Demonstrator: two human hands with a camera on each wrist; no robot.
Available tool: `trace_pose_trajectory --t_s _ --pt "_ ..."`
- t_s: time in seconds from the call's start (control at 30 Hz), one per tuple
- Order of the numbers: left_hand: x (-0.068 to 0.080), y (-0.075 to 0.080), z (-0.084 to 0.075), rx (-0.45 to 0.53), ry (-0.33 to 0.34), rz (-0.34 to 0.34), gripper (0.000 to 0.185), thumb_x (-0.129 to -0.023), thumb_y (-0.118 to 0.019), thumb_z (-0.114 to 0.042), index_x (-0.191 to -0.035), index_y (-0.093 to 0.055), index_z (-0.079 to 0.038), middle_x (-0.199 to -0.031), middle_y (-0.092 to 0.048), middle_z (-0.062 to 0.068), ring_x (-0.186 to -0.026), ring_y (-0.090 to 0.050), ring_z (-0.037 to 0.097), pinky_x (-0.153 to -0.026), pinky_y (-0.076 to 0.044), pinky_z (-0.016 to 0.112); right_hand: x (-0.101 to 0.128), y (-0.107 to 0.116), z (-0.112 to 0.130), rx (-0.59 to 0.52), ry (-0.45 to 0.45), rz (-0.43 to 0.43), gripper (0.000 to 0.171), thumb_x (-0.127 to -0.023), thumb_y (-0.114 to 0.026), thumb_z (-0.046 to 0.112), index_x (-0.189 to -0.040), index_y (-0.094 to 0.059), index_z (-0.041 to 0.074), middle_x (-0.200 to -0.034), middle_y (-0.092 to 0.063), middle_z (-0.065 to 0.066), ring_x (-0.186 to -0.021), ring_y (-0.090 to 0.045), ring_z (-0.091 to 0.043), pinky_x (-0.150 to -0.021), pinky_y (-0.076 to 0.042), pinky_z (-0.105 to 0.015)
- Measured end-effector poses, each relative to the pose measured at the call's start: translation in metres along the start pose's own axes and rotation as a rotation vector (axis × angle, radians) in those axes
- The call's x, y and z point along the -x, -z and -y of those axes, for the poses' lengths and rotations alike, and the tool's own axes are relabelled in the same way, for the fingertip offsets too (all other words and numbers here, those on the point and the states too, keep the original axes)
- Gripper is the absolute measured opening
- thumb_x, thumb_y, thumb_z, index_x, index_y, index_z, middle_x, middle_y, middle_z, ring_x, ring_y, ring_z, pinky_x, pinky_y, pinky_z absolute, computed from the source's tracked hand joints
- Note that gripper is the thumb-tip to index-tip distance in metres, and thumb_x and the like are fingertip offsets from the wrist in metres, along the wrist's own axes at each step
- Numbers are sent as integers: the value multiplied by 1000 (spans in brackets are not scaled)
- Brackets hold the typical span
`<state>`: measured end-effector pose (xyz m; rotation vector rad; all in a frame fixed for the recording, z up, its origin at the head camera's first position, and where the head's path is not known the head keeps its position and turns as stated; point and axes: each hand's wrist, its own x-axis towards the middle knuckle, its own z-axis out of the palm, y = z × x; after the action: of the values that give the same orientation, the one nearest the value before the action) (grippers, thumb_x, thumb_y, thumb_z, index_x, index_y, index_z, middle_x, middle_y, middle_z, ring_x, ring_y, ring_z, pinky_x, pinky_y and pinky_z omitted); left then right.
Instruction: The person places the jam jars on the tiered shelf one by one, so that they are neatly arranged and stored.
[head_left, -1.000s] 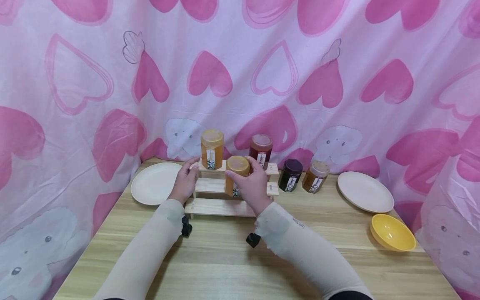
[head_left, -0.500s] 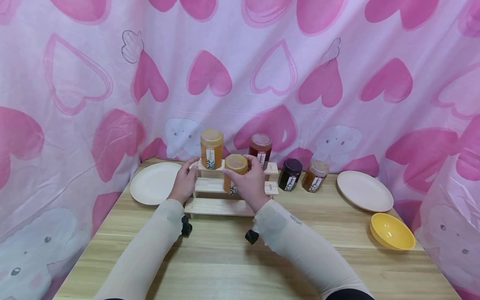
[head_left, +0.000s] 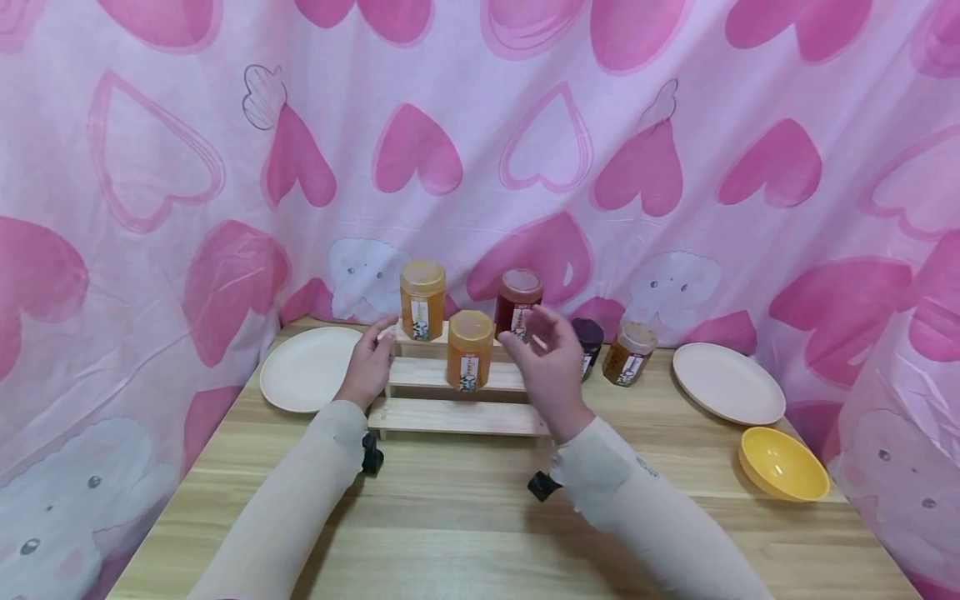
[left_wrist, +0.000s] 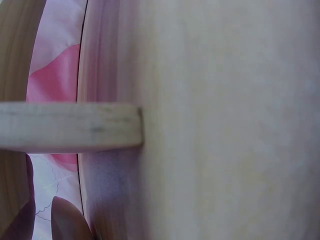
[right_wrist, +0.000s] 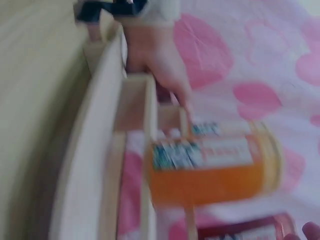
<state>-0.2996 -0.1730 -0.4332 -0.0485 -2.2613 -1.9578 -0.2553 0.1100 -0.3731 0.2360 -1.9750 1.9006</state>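
A three-step wooden display rack (head_left: 457,414) stands on the table. My left hand (head_left: 367,367) holds the left end of its top step. On the middle step an amber honey jar (head_left: 469,354) stands upright with its label facing forward. My right hand (head_left: 553,367) is just right of this jar, apart from it, with fingers spread and slightly bent and nothing held. The top step bears another honey jar (head_left: 423,302) at left and a dark red jar (head_left: 517,300) at right, partly behind my right fingers. The right wrist view, blurred, shows the middle honey jar (right_wrist: 210,172).
Right of the rack stand a dark purple jar (head_left: 588,342), partly hidden by my right hand, and a brown jar (head_left: 630,354). One white plate (head_left: 307,371) lies at left, another plate (head_left: 727,383) at right, near a yellow bowl (head_left: 783,465). A pink heart-print curtain (head_left: 480,150) hangs behind.
My right hand has let go of the honey jar on the middle step and moved right, uncovering its label. My left hand has stayed at the rack's left end.
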Motion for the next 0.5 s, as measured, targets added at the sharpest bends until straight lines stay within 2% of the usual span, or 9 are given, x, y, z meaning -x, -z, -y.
trace_pose_trajectory --t_s 0.17,0.3,0.4,0.5 --pt "0 0 0 4 2 2 44 -115 -42 -20 -157 -48 -10 -77 -47 7 -60 -41 9 -58 -39 24 -17 34 -1 -20 23 -111 60 -89 -87 19 -140 -59 5 -132 -65 -12 -125 -63 -24 -114 -49 -41" --pt "0 0 -2 1 3 4 44 -115 -42 -19 -158 -47 -10 -77 -47 7 -60 -41 9 -58 -39 24 -36 60 -15 -3 -4 -170 58 -92 -84 14 -142 -57 4 -134 -65 -14 -127 -63 -26 -112 -50 -33" --pt "1 0 -4 -4 10 4 44 -115 -42 -18 -158 -47 -9 -78 -48 8 -61 -42 10 -59 -40 24 -49 77 -30 36 -39 -187 61 -93 -84 20 -145 -56 5 -141 -62 -15 -133 -60 -27 -114 -48 -33" --pt "2 -1 -5 -13 21 4 44 -115 -41 -18 -158 -47 -10 -80 -48 9 -62 -42 10 -60 -40 25 -60 91 -43 60 -60 -194 67 -91 -86 26 -148 -55 7 -147 -59 -15 -138 -57 -28 -117 -45 -39"
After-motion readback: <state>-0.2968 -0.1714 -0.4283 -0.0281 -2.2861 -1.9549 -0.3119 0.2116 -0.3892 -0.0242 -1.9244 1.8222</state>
